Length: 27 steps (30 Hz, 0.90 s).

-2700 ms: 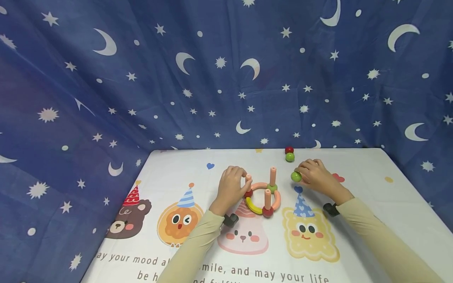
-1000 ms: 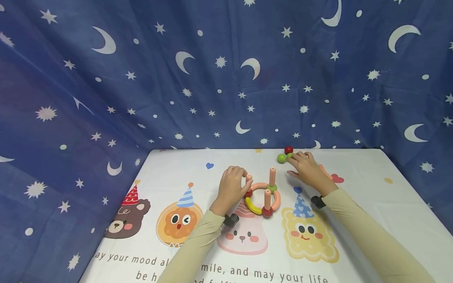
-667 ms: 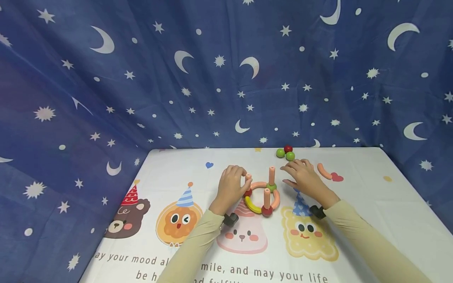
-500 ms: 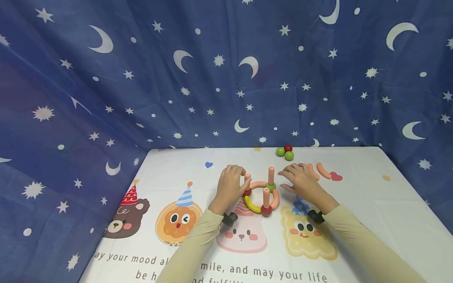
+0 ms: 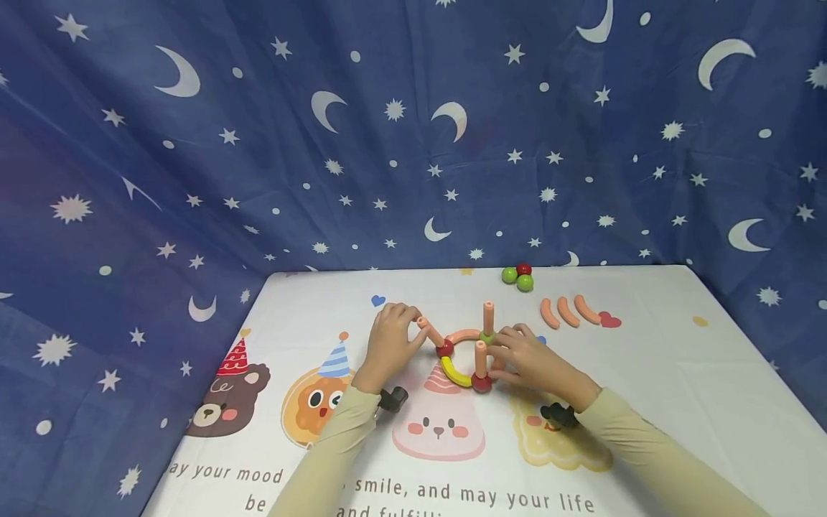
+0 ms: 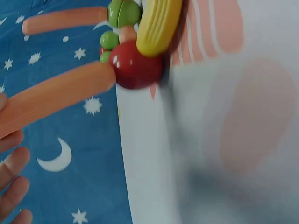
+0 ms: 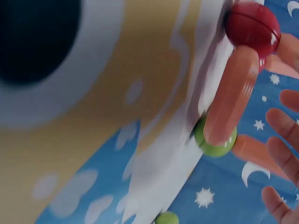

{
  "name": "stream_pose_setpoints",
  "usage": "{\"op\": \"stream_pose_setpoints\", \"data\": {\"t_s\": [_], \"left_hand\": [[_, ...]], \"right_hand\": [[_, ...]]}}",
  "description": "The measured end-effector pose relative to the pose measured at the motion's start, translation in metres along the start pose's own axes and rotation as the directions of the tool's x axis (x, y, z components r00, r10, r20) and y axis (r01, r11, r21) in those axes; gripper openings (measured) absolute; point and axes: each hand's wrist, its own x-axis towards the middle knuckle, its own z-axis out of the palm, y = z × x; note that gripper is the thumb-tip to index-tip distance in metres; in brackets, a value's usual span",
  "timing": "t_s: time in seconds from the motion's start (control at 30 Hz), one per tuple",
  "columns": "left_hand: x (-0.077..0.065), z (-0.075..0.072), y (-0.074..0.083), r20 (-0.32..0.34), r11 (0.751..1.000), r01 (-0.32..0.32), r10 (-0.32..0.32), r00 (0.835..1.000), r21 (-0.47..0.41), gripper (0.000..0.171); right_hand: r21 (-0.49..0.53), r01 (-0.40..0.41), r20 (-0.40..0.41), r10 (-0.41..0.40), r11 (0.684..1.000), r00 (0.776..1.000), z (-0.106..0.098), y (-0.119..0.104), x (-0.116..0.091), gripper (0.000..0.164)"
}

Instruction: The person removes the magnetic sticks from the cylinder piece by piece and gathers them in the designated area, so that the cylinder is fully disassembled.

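A ring of curved pieces and balls lies on the table: an orange curved piece (image 5: 465, 335), a yellow curved piece (image 5: 456, 373), two red balls and a green ball (image 5: 487, 337). Orange rods rise from the balls. My left hand (image 5: 390, 345) pinches the top of the left rod (image 5: 431, 333), which leans outward from its red ball (image 5: 444, 348). On the ring's right side, my right hand (image 5: 533, 362) has its fingers spread close to the front rod (image 5: 481, 359) and overlaps the right curved piece. The right wrist view shows that orange curved piece (image 7: 233, 95) between red and green balls.
Beyond the ring sit two loose green balls (image 5: 525, 283) and a loose red ball (image 5: 524, 269). Three loose orange curved pieces (image 5: 568, 311) lie at the right rear. A printed white cloth (image 5: 678, 373) covers the table, and a blue curtain (image 5: 478, 143) hangs behind.
Earlier my right hand set a green ball beside the other loose balls, then came down to the ring. My left hand has shifted left, tipping the left rod outward from upright.
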Motion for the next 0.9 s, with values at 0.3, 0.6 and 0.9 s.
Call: {"op": "stream_pose_setpoints", "data": {"t_s": [0.3,0.6,0.9], "left_hand": [[-0.012,-0.012,-0.029,0.146,0.996,0.088,-0.092,0.985,0.033,0.020],[-0.021,-0.004,-0.046,0.246,0.989,0.079,-0.108,0.963,0.125,0.018],[-0.028,0.005,-0.053,0.326,0.990,0.090,-0.120,0.938,0.106,0.018]], "right_hand": [[0.063,0.015,0.089,-0.021,0.998,0.996,0.004,-0.009,0.015,0.019],[0.122,0.042,0.077,-0.052,0.992,0.996,0.016,-0.015,0.026,0.012],[0.151,0.060,0.097,-0.075,0.987,0.992,0.022,-0.021,0.033,0.009]]}}
